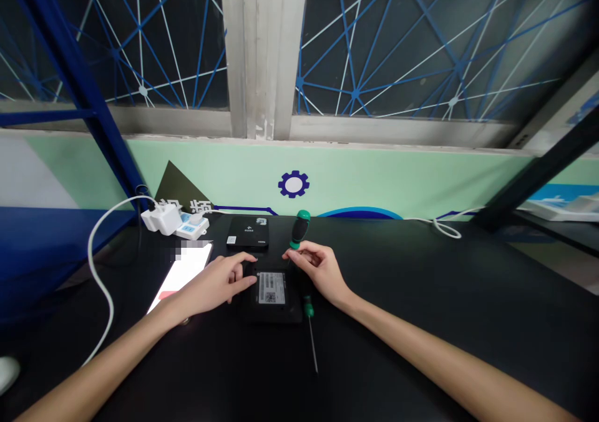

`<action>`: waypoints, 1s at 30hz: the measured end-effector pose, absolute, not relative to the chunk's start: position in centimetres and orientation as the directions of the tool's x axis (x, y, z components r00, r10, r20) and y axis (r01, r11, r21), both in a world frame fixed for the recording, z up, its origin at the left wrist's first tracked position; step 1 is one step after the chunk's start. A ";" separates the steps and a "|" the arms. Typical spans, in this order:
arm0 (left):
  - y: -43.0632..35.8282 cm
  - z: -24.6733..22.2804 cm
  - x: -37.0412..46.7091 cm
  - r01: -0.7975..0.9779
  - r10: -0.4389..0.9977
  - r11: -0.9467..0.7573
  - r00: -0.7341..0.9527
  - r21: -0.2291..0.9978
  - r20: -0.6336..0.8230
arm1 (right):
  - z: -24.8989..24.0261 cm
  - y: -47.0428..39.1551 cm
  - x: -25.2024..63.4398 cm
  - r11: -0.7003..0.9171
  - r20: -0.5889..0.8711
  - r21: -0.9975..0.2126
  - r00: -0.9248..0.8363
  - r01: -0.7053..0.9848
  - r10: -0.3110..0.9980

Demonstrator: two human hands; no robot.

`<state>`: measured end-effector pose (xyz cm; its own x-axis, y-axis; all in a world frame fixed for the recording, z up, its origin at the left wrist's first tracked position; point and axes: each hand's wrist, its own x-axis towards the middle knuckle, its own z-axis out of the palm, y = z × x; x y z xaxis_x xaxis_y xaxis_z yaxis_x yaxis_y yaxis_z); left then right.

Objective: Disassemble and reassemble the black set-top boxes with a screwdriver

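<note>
A flat black device (pixel 272 314) with a white printed label lies on the table in the middle. My left hand (pixel 228 277) rests at its left side, index finger stretched toward the far left corner and thumb on the label's left edge. My right hand (pixel 319 267) pinches a green-and-black screwdriver (pixel 300 228) low down, below its handle. That screwdriver stands nearly upright at the device's far right corner; its tip is hidden by my fingers. A second green-handled screwdriver (pixel 311 328) lies along the right of the device, shaft toward me.
Behind the device is a flat black box (pixel 248 232). A phone with a lit screen (pixel 185 272) lies partly under my left forearm. White plugs sit in a power strip (pixel 191 226), and a white cable (pixel 98 272) loops at left. Another white cable (pixel 447 230) lies at the back right.
</note>
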<state>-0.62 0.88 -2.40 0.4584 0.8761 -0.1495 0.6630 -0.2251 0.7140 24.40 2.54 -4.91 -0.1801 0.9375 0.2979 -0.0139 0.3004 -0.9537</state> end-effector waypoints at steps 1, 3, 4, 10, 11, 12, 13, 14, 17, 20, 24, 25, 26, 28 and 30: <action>0.8 -2.4 -0.6 0.665 0.876 -0.224 0.457 0.712 -0.152 | -4.9 2.5 24.4 0.307 0.305 -0.952 -0.178 -0.017 0.936; 0.8 -2.3 -0.6 0.666 0.877 -0.225 0.456 0.711 -0.150 | -5.0 2.6 24.5 0.317 0.317 -0.948 -0.178 -0.030 0.931; 0.8 -2.3 -0.6 0.666 0.877 -0.225 0.456 0.711 -0.149 | -5.1 2.6 24.5 0.322 0.322 -0.946 -0.179 -0.032 0.930; 0.9 -2.5 -0.7 0.662 0.874 -0.246 0.467 0.708 -0.133 | -5.2 2.7 24.7 0.323 0.320 -0.946 -0.205 -0.023 0.925; 0.9 -2.6 -0.8 0.661 0.875 -0.248 0.467 0.709 -0.129 | -5.2 2.7 24.7 0.316 0.314 -0.948 -0.210 -0.025 0.926; 0.9 -2.7 -0.8 0.658 0.875 -0.250 0.467 0.710 -0.124 | -5.1 2.7 24.7 0.309 0.308 -0.950 -0.214 -0.029 0.927; 1.0 -2.7 -0.8 0.655 0.875 -0.252 0.469 0.712 -0.121 | -5.1 2.7 24.7 0.305 0.305 -0.952 -0.216 -0.036 0.928; 1.0 -2.8 -0.8 0.653 0.875 -0.255 0.470 0.714 -0.118 | -5.1 2.7 24.7 0.302 0.304 -0.952 -0.219 -0.043 0.927; 0.9 -2.7 -0.8 0.657 0.876 -0.254 0.468 0.710 -0.119 | -5.0 2.7 24.7 0.305 0.310 -0.951 -0.229 -0.059 0.923; 0.8 -2.4 -0.7 0.667 0.878 -0.246 0.461 0.703 -0.130 | -5.0 2.7 24.7 0.301 0.306 -0.952 -0.230 -0.058 0.924; 0.8 -2.5 -0.7 0.661 0.874 -0.245 0.467 0.709 -0.134 | -5.1 2.7 24.7 0.302 0.307 -0.952 -0.223 -0.054 0.925; 0.9 -2.5 -0.7 0.657 0.874 -0.244 0.468 0.713 -0.133 | -5.1 2.7 24.7 0.302 0.305 -0.952 -0.224 -0.052 0.926; 0.9 -2.6 -0.7 0.654 0.873 -0.243 0.470 0.716 -0.132 | -5.1 2.7 24.7 0.300 0.304 -0.953 -0.223 -0.050 0.926; 0.9 -2.6 -0.8 0.650 0.872 -0.248 0.472 0.718 -0.127 | -5.0 2.6 24.7 0.290 0.292 -0.956 -0.226 -0.046 0.929; 0.9 -2.6 -0.8 0.653 0.873 -0.251 0.472 0.715 -0.124 | -4.8 2.5 24.6 0.276 0.279 -0.960 -0.229 -0.046 0.933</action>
<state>-0.75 0.89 -2.56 0.4718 0.8730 -0.1239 0.6527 -0.2513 0.7147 24.64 2.51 -4.75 -0.2288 0.9325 0.2793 -0.0463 0.2761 -0.9600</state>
